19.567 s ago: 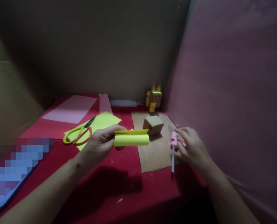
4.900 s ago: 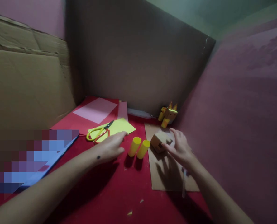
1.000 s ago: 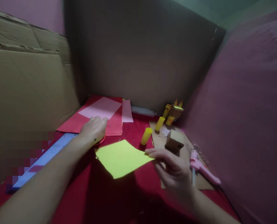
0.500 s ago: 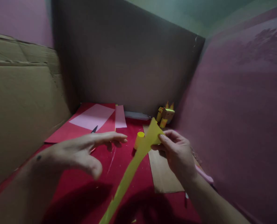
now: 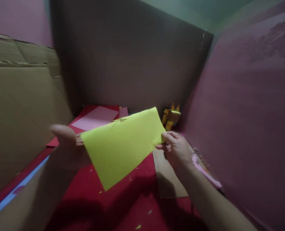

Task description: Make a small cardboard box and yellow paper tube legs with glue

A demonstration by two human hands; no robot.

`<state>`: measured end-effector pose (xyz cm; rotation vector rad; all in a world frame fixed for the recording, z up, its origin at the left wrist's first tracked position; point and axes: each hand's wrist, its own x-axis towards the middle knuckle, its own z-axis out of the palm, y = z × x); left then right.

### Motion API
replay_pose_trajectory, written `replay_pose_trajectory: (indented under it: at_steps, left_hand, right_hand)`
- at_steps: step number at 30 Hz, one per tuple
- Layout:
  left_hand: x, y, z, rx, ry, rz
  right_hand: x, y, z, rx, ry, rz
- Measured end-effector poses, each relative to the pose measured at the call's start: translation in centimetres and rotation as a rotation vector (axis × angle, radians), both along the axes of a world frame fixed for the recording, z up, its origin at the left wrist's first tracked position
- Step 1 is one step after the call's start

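A sheet of yellow paper (image 5: 123,147) hangs tilted over the red work surface, its broad face toward me. My right hand (image 5: 177,149) pinches its right corner between thumb and fingers. Near the paper's left edge is my left hand (image 5: 69,147), somewhat blurred, with the thumb raised and apart; its fingertips go behind the paper. Whether they touch the sheet I cannot tell. A small dark mark (image 5: 120,120) shows at the sheet's upper edge. The yellow cylinder seen before is hidden behind the paper.
Pink paper (image 5: 94,117) lies on red sheets (image 5: 76,131) at the back left. A small box-headed figure with yellow parts (image 5: 173,116) stands at the back right. Brown cardboard (image 5: 167,179) lies under my right arm, a pink-handled tool (image 5: 207,175) beside it. Yellow scraps (image 5: 138,227) dot the surface.
The yellow paper has turned from edge-on to broad-side and swung up across the middle. My left hand has moved left and turned, thumb up. My right hand keeps its pinch.
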<state>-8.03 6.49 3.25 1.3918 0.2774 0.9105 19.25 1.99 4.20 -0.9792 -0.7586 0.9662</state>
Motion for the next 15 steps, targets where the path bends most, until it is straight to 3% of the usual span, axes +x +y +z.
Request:
replay_pose_trajectory:
  at_steps: [3,6,9,11,12,13,15]
  left_hand:
    - [0.7,0.4,0.0,0.006,0.040,0.051]
    - [2.3,-0.5,0.4,-0.040,0.140,0.202]
    - [4.3,-1.7,1.3,-0.155,0.294,0.555]
    - [5.2,-2.0,1.7,-0.130,0.312,0.718]
    - [5.4,-2.0,1.7,-0.112,0.285,0.777]
    - [5.5,-1.9,1.6,-0.101,0.248,0.810]
    - [5.3,-1.4,1.2,-0.102,0.148,0.816]
  right_hand:
    - [0.1,0.5,-0.4,0.013,0.045,-0.024]
    - [-0.3,0.4,-0.8,0.040,0.038,-0.011]
    - [0.3,1.0,-0.5,0.067,-0.067,0.105]
    - [2.3,2.5,0.0,0.044,-0.259,0.091]
    - [3.7,3.7,0.4,0.024,-0.410,-0.055]
    - [5.3,5.0,0.6,-0.051,-0.573,-0.292]
    - [8.6,8.0,1.0,-0.109,-0.662,-0.465]
